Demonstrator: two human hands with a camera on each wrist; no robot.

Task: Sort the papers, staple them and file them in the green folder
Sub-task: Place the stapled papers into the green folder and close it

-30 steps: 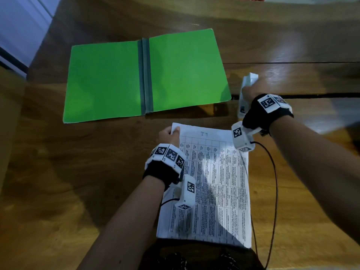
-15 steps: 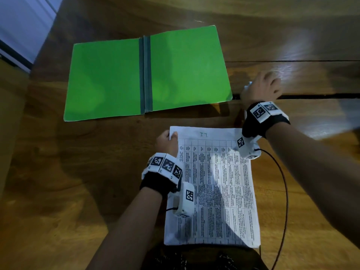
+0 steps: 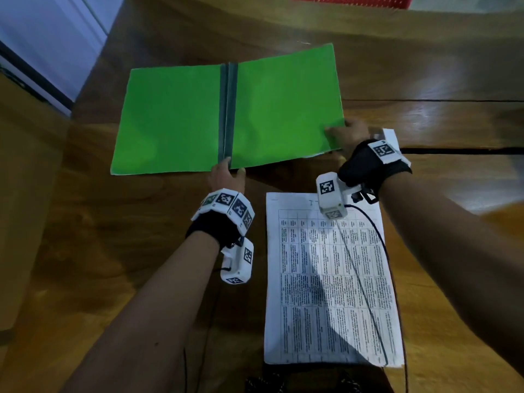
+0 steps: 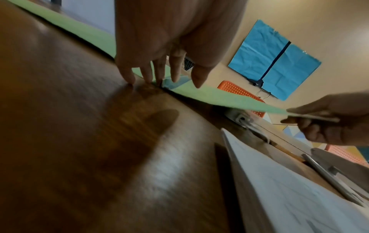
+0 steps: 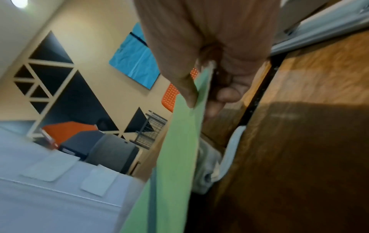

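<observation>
The green folder (image 3: 181, 120) lies open on the wooden table (image 3: 127, 251), grey spine up the middle. My left hand (image 3: 228, 168) rests with straight fingers (image 4: 146, 77) at the near end of the spine. My right hand (image 3: 334, 134) pinches the folder's near right corner (image 5: 199, 88), thumb on top, fingers underneath, and holds that flap slightly off the table. The printed papers (image 3: 326, 279) lie free in one stack near me. The white stapler (image 3: 390, 137) lies just beyond my right wrist, partly hidden, and also shows under the lifted flap (image 4: 238, 117).
A dark seam (image 3: 459, 151) crosses the table on the right. My right wrist camera's cable (image 3: 360, 282) trails over the papers. An orange chair (image 3: 348, 0) stands past the far edge. The table's left edge (image 3: 71, 114) is close to the folder.
My left hand left the papers' top corner and went to the folder's spine. My right hand let go of the stapler and took the folder's right corner.
</observation>
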